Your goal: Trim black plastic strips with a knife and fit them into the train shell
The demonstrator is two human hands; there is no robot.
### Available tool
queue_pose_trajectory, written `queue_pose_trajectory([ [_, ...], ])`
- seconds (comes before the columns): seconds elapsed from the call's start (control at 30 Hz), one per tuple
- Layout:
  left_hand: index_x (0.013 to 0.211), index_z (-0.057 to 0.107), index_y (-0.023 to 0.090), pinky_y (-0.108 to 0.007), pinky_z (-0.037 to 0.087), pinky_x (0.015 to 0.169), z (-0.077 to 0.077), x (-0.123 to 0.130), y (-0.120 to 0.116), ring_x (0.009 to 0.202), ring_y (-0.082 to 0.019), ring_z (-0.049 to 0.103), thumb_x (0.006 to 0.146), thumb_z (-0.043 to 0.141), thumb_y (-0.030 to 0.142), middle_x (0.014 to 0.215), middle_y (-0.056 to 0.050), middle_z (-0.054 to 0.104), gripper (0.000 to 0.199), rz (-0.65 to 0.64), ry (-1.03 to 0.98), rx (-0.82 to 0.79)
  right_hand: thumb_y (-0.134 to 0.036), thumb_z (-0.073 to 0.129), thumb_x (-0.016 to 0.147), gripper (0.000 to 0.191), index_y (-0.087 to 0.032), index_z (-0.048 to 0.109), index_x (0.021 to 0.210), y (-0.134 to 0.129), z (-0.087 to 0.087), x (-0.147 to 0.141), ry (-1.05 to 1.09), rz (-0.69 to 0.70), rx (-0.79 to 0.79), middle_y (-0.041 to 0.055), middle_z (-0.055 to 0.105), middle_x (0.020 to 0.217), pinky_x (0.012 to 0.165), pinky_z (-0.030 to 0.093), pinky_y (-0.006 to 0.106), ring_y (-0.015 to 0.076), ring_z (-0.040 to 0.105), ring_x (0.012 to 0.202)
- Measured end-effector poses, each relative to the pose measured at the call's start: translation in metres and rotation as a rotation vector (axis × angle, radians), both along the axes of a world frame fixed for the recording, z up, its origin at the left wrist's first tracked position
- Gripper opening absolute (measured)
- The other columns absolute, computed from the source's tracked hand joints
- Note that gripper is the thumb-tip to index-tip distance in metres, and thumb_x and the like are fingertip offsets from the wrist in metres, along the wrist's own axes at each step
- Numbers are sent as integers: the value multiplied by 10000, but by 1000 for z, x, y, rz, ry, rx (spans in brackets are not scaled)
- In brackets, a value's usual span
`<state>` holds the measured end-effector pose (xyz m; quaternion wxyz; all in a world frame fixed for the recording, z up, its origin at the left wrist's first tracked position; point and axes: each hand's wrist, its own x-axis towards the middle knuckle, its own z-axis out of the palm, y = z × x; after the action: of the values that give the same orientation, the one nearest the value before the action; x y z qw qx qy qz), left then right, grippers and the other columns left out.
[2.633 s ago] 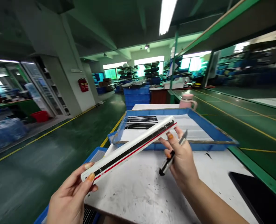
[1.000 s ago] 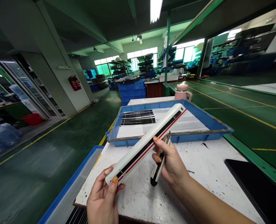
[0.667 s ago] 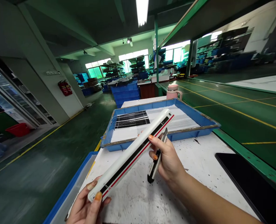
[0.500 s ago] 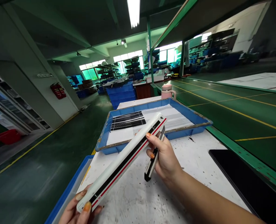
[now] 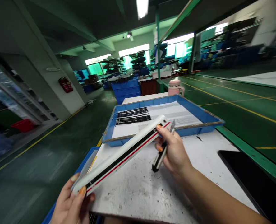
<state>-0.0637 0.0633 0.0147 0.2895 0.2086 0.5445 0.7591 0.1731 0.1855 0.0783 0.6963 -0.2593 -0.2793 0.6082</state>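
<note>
Two grips, apart | left hand cut off, holds white striped bar | right hand clamps utility knife

Blue plastic tray w/ black strips on white sheets, pink lidded mug behind, stacked blue crates beyond, red wall extinguisher, black flat pad on white bench.

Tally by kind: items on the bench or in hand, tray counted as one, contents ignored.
white striped bar, in the left hand: 1
utility knife, in the right hand: 1
blue tray: 1
pink mug: 1
black panel: 1
Total: 5
</note>
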Motion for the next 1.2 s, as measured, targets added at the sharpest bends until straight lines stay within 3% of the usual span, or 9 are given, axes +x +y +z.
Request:
queue_pose_trajectory([
  [0.1,1219,637,227,-137,516,494,19,12,7,586,-81,562,625,907,278,772,36,639,654,30,4,127,-262,924,631,368,-130,621,794,2,0,3,-27,-20,-61,-28,490,718,325,312,123,60,375,518],
  [0.17,1263,593,233,-135,497,519,28,17,14,631,-81,556,720,853,305,840,21,646,606,53,50,191,-244,950,566,400,-148,636,794,5,-1,5,-52,-27,-96,-21,502,743,308,312,125,63,367,522],
  [0.37,1333,498,252,-186,507,614,31,26,24,794,-117,568,936,642,373,1105,-49,622,439,37,139,252,-183,906,625,286,-196,666,781,6,-4,6,-89,-23,-102,-3,504,860,325,357,123,70,343,556],
  [0.7,1370,470,268,-193,507,652,31,37,29,826,-113,574,921,680,332,1091,-28,625,499,32,12,303,-126,873,671,252,-201,639,729,7,-13,7,-94,-30,-66,-7,385,783,308,289,201,87,324,548],
  [0.83,1371,490,304,-235,535,810,34,49,33,970,-131,626,857,764,268,1153,-10,636,584,27,-223,363,-115,872,645,275,-190,629,749,5,-14,4,-99,-34,-51,-5,382,826,334,308,186,80,325,566],
  [0.93,1301,554,279,-295,525,915,35,61,41,1096,-167,631,861,745,212,1190,-23,654,484,-41,-411,438,-83,876,585,308,-185,624,730,5,-16,5,-106,-61,-25,-6,379,844,340,292,187,72,347,574],
  [1.07,1228,615,247,-329,497,956,38,72,51,1122,-184,634,857,734,194,1197,-41,683,393,-106,-540,436,-87,866,528,312,-201,606,657,12,-21,9,-132,-66,2,-6,371,808,321,173,254,78,332,550],
  [1.2,1225,642,242,-352,478,995,42,75,52,1165,-208,624,880,714,220,1214,-52,693,353,-116,-498,481,-103,854,519,315,-230,600,654,21,-28,15,-140,-37,-13,-5,359,782,351,70,298,92,298,535],
])
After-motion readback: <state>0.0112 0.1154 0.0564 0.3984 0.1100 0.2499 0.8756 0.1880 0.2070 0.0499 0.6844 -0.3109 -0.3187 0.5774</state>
